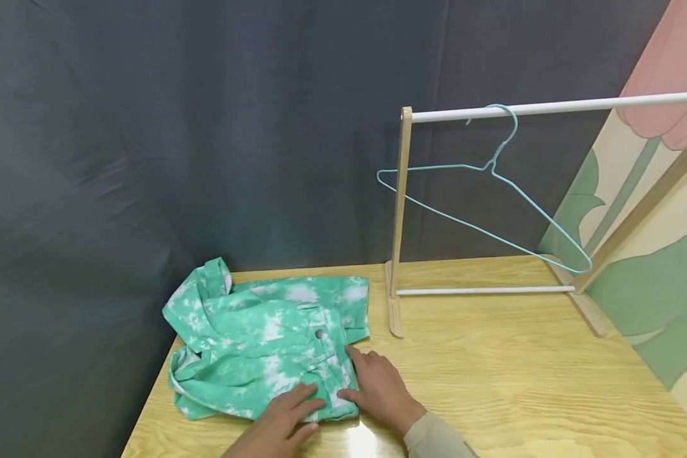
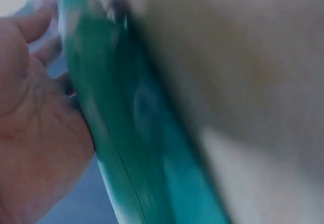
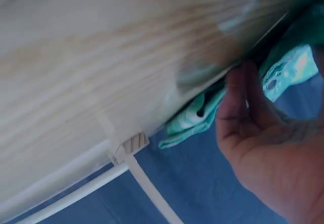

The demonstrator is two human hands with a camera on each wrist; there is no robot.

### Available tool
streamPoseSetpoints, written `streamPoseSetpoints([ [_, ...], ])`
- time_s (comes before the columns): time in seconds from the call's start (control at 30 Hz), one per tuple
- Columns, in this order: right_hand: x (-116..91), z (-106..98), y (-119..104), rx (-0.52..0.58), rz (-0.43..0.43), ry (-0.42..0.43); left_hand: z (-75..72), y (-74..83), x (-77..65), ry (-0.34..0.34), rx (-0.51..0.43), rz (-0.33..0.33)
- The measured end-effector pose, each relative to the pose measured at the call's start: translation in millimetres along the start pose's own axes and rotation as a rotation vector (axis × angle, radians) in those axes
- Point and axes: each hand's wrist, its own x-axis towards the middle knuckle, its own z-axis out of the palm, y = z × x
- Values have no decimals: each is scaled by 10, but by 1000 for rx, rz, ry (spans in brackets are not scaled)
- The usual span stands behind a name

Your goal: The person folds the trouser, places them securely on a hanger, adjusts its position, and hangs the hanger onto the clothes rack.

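Green-and-white tie-dye trousers (image 1: 246, 343) lie bunched on the wooden table, their waistband with a dark button towards the right. My left hand (image 1: 280, 420) is over the near edge of the trousers, fingers spread and thumb apart. In the left wrist view its palm (image 2: 35, 128) faces the green cloth (image 2: 131, 118), which is blurred there. At the waistband end is my right hand (image 1: 382, 388), its fingertips and thumb right at the edge of the cloth. The right wrist view has its fingers (image 3: 235, 97) reaching down to the tabletop beside the cloth (image 3: 192, 120).
A wooden clothes rack (image 1: 402, 210) with white rods stands at the back right of the table (image 1: 492, 362). From its top rod hangs a light-blue wire hanger (image 1: 464, 222). A dark curtain (image 1: 263, 127) covers the back, and a painted wall (image 1: 664, 267) is on the right.
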Motion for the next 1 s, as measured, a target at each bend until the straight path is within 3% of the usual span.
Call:
streamPoseSetpoints([
  [0.1, 59, 29, 2, -10, -3, -31, -291, -258, -3, 87, -16, -114],
  [0.23, 93, 57, 6, 12, -8, -64, -622, -691, -24, 246, 176, -277],
  [0.33, 88, 49, -5, 23, -46, -92, -744, -963, -63, 240, 216, -354],
  [0.43, 85, 33, -34, 34, -85, -111, -710, -1111, -83, 209, 232, -387],
  [0.53, 105, 26, -72, 71, -66, -108, -602, -1162, -76, 213, 278, -397],
  [0.63, 161, 41, -106, 132, 19, -94, -525, -1189, -63, 252, 309, -402],
  [1.0, 502, 139, -140, 417, 378, -34, -407, -1223, -40, 304, 262, -420],
])
